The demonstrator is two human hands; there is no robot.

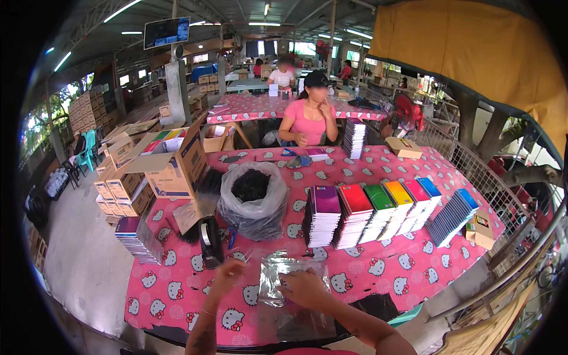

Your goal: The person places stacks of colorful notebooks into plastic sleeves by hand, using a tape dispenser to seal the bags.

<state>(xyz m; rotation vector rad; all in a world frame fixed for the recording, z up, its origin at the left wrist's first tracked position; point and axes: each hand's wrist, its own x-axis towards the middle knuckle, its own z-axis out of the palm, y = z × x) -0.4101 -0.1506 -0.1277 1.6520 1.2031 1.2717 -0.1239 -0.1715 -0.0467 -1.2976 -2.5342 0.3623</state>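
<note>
My right hand (305, 288) lies flat with its fingers out on shiny clear plastic sleeves (271, 294) near the table's front edge. To its left, my left hand (227, 277) is raised over the cloth with its fingers drawn together. A thin pale glint (247, 255) shows at its fingertips, too small to name. Just beyond that hand stands a black tape dispenser (211, 244), with a blue-handled tool (232, 236) beside it. Behind them sits a clear plastic bag (254, 220) full of black pieces.
Notebook stacks in purple, red (356, 202), green, yellow, pink and blue (452, 218) line the right side. A purple stack (137, 238) stands at left, beside open cartons (171, 177). Across the pink patterned table (331, 171) sits a person in pink (309, 118).
</note>
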